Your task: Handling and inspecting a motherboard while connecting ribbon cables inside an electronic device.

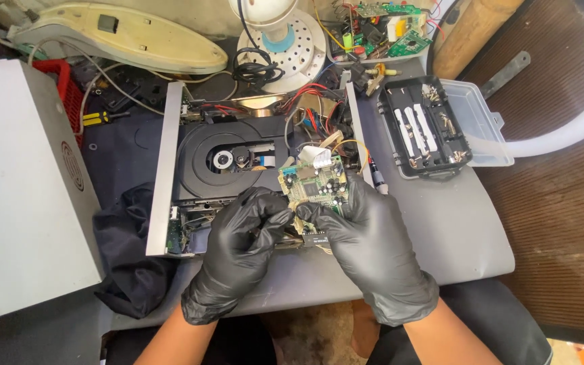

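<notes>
Circuit board (pixel 313 184), small and green, stands tilted up just above both gloved hands, its lower edge pinched between them. The left hand (pixel 241 247) and right hand (pixel 366 247) are together, fingertips meeting under the board, each closed on its bottom corner; the right sits slightly nearer its middle. Ribbon and coloured wires (pixel 319 152) run from the board's far edge. Beyond the hands lies the opened disc player (pixel 228 159); right of them a black screw tray (pixel 424 128) in a clear plastic box (pixel 484 122), left a grey metal cover (pixel 21 189).

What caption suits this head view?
Both gloved hands, left hand and right hand, hold a green circuit board above an opened disc player.
</notes>
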